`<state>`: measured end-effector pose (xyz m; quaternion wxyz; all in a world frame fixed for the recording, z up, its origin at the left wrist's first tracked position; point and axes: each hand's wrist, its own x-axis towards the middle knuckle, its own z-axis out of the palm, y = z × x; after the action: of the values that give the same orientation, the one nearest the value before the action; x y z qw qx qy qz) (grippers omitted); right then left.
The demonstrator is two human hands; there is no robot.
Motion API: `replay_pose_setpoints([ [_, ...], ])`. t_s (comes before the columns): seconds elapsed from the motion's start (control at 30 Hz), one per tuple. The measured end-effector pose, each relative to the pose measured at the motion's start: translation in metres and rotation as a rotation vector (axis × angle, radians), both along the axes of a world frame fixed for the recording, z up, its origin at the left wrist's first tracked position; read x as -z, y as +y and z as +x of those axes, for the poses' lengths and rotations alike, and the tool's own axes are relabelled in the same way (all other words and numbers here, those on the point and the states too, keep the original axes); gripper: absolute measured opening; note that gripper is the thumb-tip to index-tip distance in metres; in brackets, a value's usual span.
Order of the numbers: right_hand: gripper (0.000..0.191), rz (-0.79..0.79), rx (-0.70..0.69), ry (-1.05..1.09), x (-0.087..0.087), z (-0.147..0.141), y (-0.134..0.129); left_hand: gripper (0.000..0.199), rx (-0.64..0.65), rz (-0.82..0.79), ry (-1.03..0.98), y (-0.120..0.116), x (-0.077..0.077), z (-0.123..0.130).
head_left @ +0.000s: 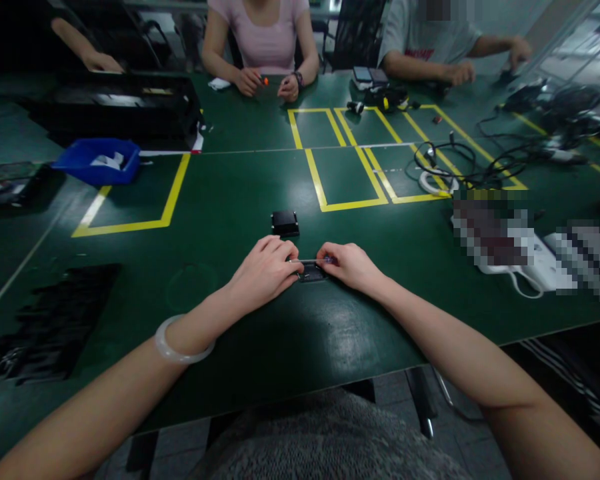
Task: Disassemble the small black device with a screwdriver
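A small black rectangular part (313, 272) with a hollow-looking face is in front of me, low over the green table. My left hand (266, 268) is closed on its left end with thumb and fingertips. At its right end is my right hand (349, 264), pinching a thin metal rod (307, 261) that runs along the far edge of the part towards the left fingers. The fingertips hide both ends of the rod. Just beyond my hands, a black square block (285, 223) with small pale corners lies on the table.
Several dark parts (60, 320) lie at the left, near a blue bin (100, 163) and a long black housing (130, 107). Tangled cables (473, 160) and a white power strip (540, 263) are at the right. Co-workers sit across the table (240, 180), which has yellow tape outlines.
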<state>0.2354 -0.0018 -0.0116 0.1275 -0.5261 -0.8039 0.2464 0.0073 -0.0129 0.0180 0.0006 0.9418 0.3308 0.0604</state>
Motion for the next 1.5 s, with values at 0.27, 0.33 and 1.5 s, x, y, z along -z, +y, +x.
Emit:
replay_pose_setpoints([
  [0.27, 0.011, 0.012, -0.007, 0.063, 0.001, 0.002, 0.000, 0.021, 0.015, 0.045, 0.047, -0.002, -0.001, 0.007],
  [0.33, 0.012, -0.004, -0.007, 0.114, 0.001, 0.003, 0.001, 0.019, 0.014, 0.018, 0.013, -0.002, -0.001, 0.007],
  [1.5, 0.014, -0.061, -0.170, 0.017, -0.005, -0.005, -0.021, 0.055, -0.141, -0.144, -0.216, -0.034, 0.007, -0.008],
])
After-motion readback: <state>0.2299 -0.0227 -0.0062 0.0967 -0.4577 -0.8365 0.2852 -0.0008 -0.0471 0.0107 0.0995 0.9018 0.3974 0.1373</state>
